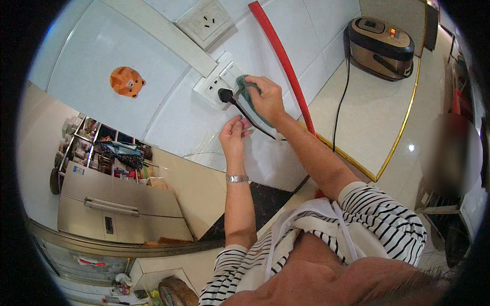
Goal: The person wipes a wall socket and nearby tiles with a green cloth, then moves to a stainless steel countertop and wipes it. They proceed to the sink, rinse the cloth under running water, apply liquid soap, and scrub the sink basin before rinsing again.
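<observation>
My right hand (pixel 268 98) grips a folded dark green cloth (pixel 250 97) against the right edge of a white wall socket (pixel 214 85) with a switch. A black plug (pixel 225 95) sits in that socket. Its black power cord (pixel 252 121) slants down to the right, past my right forearm. Below the plug, my left hand (pixel 235 128) is raised with loosely curled fingers apart, right beside the cord. Whether those fingertips touch the cord is unclear. A metal-banded watch or bracelet (pixel 237 178) circles my left wrist.
A second socket (pixel 206 22) is higher on the tiled wall, by white trunking (pixel 164 30). A red strip (pixel 285 61) runs down the wall. Right, a rice cooker (pixel 381 48) with lit display stands on a gold-edged counter (pixel 360 114). Left are a bear sticker (pixel 127 82) and refrigerator (pixel 118 206).
</observation>
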Tool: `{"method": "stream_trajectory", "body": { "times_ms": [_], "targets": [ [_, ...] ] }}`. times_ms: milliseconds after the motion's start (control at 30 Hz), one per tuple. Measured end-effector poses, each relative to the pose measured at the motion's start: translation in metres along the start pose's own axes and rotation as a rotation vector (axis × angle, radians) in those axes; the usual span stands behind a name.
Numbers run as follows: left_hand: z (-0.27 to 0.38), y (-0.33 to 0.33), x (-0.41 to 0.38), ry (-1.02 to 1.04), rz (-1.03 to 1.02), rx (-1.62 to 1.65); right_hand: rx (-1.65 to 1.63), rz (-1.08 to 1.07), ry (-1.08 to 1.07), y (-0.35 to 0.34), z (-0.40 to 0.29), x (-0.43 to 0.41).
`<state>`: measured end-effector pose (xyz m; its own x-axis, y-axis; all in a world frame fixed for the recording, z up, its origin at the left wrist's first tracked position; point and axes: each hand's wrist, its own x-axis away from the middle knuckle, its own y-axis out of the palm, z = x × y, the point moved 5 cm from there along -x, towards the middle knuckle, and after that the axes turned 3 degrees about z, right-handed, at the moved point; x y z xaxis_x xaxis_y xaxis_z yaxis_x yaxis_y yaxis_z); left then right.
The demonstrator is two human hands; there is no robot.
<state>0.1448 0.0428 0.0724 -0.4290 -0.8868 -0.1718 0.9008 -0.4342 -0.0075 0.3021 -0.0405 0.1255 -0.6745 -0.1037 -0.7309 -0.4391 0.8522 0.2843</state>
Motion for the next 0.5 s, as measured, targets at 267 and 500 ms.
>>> {"method": "stream_trajectory", "body": {
  "times_ms": [267,500],
  "targets": [
    [0.003,0.0,0.004,-0.011,0.029,0.09,0.201,-0.487,-0.069,-0.003,0.036,0.017],
    [-0.001,-0.068,0.036,0.028,0.157,-0.036,-0.057,-0.037,0.454,-0.036,-0.009,0.05]
  ]
}}
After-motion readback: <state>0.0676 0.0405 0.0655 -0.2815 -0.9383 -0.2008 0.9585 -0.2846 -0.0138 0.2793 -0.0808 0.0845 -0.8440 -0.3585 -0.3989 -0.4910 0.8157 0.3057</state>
